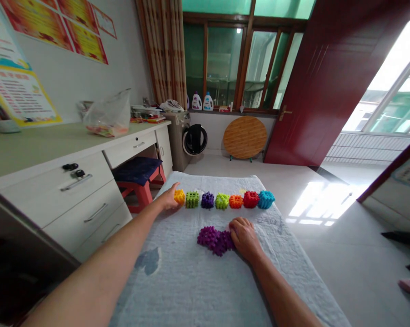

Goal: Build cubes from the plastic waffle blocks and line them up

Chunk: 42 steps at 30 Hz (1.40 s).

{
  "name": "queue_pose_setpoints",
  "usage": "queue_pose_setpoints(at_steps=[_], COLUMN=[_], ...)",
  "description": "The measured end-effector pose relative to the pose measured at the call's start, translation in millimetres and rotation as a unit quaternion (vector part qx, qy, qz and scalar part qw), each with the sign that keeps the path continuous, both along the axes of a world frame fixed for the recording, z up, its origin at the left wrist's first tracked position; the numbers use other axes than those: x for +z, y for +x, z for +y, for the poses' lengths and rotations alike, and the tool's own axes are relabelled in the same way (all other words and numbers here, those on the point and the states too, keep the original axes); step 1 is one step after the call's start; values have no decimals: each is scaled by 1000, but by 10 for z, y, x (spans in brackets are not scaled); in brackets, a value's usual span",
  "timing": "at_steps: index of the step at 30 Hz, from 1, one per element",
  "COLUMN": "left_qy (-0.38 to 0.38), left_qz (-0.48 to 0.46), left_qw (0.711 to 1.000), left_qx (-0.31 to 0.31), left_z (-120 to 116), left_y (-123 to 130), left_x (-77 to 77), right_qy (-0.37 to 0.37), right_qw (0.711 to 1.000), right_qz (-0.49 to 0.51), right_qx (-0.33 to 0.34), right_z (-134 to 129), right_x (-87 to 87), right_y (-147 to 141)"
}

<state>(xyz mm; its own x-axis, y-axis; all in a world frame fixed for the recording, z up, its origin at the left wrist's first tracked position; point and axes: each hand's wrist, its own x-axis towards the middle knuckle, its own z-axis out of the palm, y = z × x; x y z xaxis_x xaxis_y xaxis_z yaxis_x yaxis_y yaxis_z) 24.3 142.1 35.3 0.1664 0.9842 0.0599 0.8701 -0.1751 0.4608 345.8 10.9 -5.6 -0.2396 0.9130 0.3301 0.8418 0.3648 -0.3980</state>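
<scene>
Okay so from where I'm standing, the left hand [172,198] is at the far left end of a row of chunky toy cubes, right up against the yellow cube [179,196]. Thumb's stuck up and out away from the fingers, so that hand looks pretty wide, with the cube at its opening. The right hand [245,236] is lower and closer to the person, fingers curled down over the right end of some knobbly purple pieces [212,239]. It's narrower than the left one, but I honestly can't tell if it's pinching them or just resting on them, since the fingers cover that bit. The purple stuff sticks out to the left of that hand, bunched up and touching, on the near side of the row.

Going right from the left hand, after the yellow one you get a green cube [192,200], a dark violet cube [207,200], a lime cube [222,201], an orange cube [236,201], a red cube [251,199] and a blue cube [266,199]. Those last few are past the right hand's fingertips, toward the far edge. It's all sitting on a pale cloth [177,277] over the table. Off to the left of the left hand there's a red stool [142,193] with a dark top, and beyond both hands a round wooden board [245,137] leans by the wall
</scene>
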Motion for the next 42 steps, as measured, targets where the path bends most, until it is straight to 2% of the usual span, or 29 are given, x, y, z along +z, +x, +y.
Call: queue_pose_setpoints(at_steps=[6,10,12,14,17,21,24,27,29,32,34,36,38,42], left_qy=[17,55,76,94,124,129,112,144,185,203,181,123,62,28], left_qz=[15,-27,-75,-121,-149,-125,-109,-117,-120,-105,-82,-41,-7,15], left_qw=[1000,998,993,988,979,973,977,979,975,973,980,991,996,997], left_qx=[2,27,40,30,-57,-143,-144,-86,-36,-10,-13,-25,-62,-71], left_z=[-133,-413,-612,-829,-1118,-1289,-1233,-1072,-924,-638,-415,-197,-24,93], left_y=[-69,-179,-147,-12,323,686,720,600,498,395,380,401,442,506], left_x=[-111,-127,-100,-60,-28,-116,-228,-310,-330,-295,-240,-184,-154,-178], right_qy=[-2,-6,-6,-5,-5,-5,-6,-7,-7,-5,-3,-2,-7,-43], right_qw=[1000,1000,1000,1000,1000,1000,1000,1000,1000,1000,1000,1000,1000,998], right_qz=[4,6,9,11,14,19,13,5,4,5,6,10,21,49], right_qx=[-5,-4,-2,-3,-3,-5,-6,-7,-8,-10,-12,-12,-13,-18], right_z=[-2,-18,-17,-11,-6,-20,-27,-20,-15,-13,-14,-10,3,88], right_x=[-5,4,-2,-11,-19,-9,-3,-4,-5,-3,-10,-28,-48,6], right_y=[2,2,3,5,8,6,0,-2,0,0,-3,-3,5,46])
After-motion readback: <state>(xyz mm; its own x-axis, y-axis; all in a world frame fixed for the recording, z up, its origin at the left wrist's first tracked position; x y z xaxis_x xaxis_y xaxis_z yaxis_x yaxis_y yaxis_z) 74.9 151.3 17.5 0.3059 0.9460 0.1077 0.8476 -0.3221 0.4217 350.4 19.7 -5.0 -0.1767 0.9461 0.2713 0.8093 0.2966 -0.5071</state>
